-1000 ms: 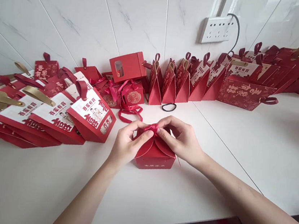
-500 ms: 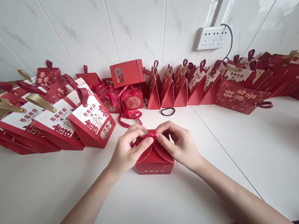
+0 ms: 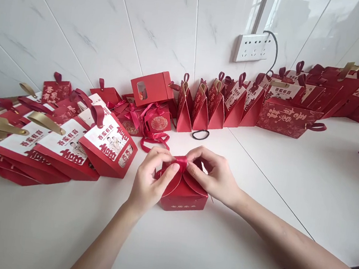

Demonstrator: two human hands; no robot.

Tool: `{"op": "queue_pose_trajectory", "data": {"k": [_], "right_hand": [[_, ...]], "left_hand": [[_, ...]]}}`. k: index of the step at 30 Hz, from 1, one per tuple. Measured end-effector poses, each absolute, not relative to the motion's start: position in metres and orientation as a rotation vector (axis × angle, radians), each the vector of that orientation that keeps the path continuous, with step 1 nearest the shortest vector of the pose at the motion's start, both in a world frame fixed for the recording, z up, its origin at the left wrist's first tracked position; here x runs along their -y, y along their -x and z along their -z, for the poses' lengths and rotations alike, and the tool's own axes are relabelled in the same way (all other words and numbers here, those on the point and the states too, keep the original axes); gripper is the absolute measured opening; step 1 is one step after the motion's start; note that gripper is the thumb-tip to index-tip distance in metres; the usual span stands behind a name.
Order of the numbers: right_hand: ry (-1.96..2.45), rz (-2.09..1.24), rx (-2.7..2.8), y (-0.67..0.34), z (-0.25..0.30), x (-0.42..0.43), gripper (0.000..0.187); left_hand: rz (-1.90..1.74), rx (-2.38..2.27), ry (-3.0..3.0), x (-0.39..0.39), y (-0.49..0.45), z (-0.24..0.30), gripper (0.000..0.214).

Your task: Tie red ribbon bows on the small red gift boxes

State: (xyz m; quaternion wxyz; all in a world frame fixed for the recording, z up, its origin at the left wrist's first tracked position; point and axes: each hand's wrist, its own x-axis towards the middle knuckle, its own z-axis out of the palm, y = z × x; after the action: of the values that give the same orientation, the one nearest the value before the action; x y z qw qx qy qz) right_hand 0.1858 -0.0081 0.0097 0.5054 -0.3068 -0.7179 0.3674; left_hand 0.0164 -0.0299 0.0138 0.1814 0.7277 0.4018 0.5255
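A small red gift box (image 3: 184, 201) with gold characters on its front stands upright on the white table (image 3: 149, 244). Its curved flaps meet at the top, where a red satin ribbon (image 3: 181, 162) is knotted or bowed. My left hand (image 3: 153, 177) pinches the ribbon's left side between thumb and fingers. On the opposite side, my right hand (image 3: 210, 171) pinches the ribbon with thumb and forefinger. Both hands hide the ends of the ribbon and part of the box's top.
Red gift boxes with ribbon loops (image 3: 108, 143) crowd the left. More triangular boxes (image 3: 217, 108) line the tiled wall, with others (image 3: 331, 92) at right. Behind the hands lie a black hair tie (image 3: 201, 134) and a loose red ribbon (image 3: 155, 139). A power strip (image 3: 251, 47) is on the wall.
The ribbon between my fingertips looks wider and flatter across the top of the box. Both hands keep their pinch in nearly the same place.
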Motion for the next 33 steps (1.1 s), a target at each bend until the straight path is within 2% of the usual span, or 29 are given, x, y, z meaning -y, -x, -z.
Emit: {"op": "queue_pose_trajectory", "data": {"k": [2,10,15,22,33], "right_hand": [[0.74,-0.889,1.726,-0.1857,-0.0098,0.0078,0.007],[0.681,-0.87,1.759,-0.1862,-0.0119,0.0077,0.007],[0.696,-0.892,1.747,-0.1859,-0.0118,0.0087,0.011],[0.71,-0.911,1.69,-0.1842,-0.0114,0.0089,0.009],[0.705,-0.898,1.728,-0.1862,-0.0146,0.0081,0.009]], "left_hand": [[-1.51,-1.116,-2.012,0.0299,-0.0162,-0.0129,0.004],[-1.412,-1.026,-2.043,0.0312,-0.0151,-0.0155,0.013],[-1.313,-1.142,-1.969,0.0326,-0.016,-0.0179,0.008],[-1.376,-1.289,-1.915,0.0348,-0.0157,-0.0158,0.011],[-1.314,-1.195,-1.687,0.033,-0.0181,-0.0155,0.019]]}}
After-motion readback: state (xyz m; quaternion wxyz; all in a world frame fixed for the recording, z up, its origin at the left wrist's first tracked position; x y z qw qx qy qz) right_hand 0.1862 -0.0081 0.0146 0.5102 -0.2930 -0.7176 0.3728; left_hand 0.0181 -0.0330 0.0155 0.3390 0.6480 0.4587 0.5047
